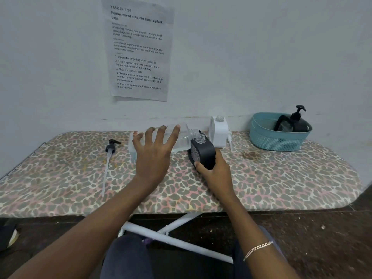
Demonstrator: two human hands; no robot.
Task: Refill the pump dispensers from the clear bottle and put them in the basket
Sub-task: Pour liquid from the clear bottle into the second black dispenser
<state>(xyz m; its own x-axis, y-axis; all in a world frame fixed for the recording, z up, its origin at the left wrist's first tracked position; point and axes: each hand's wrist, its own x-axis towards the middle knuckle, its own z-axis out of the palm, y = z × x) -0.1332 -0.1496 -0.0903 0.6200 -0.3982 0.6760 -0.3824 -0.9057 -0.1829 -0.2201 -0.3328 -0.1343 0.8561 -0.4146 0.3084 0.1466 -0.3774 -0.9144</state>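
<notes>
From my feed, the leopard-print ironing board (281, 188) fills the middle of the view, set against a pale wall with a printed sheet (138, 51) taped above it. At the board's far right corner I see the teal basket (277, 140), and a capped black dispenser (299, 123) lies tilted inside it, pump on.

Near the centre, my left hand (153, 156) grips the clear bottle (182, 137) from above, fingers spread wide and curved over its side; I cannot see the thumb. The bottle is tipped on its side, open neck pointing right, just over the mouth of the open black dispenser (203, 152). My right hand (217, 174) is wrapped round that dispenser's lower body, thumb on its front face, holding it tilted with its base on the board.

Just behind it a white dispenser (218, 131) stands upright at the wall, uncapped. A loose black pump (110, 148) with its long tube lies on the board, left of the bottle and apart from it.
</notes>
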